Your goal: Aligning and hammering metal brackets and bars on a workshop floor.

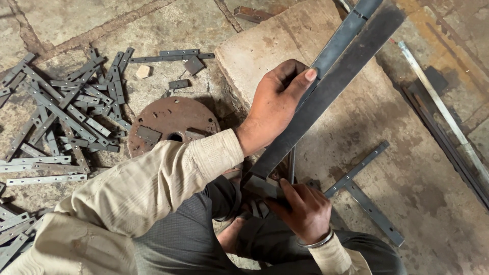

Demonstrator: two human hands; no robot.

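The stone slab [407, 168] is lying on the cracked floor [76, 20] and serving as a low worktop, and the person is sitting at its near edge, knees drawn in. A long flat steel bar [326, 91] is running diagonally across the slab, from the upper right down toward the person's lap, with a second strip [338, 43] lying along its upper edge. The left hand [277, 104] is pressing down on the bar about midway, fingers curled over its upper edge and clamped on it. The right hand [305, 211], a metal bangle [318, 243] at the wrist, is closing around the bar's near end, apparently together with a short dark piece; just what lies under those fingers I cannot tell.

A welded T-shaped piece [364, 193] is lying on the slab just beside the right hand. Left of the slab, a rusty round plate [170, 125] is resting on the floor, and beyond it a heap of short punched strips [61, 117] is spreading out.

To handle this well, I judge that the left hand should be bearing weight squarely so the bar is sitting flat and not rocking, while the right is keeping the near end aligned before anything is struck or marked.
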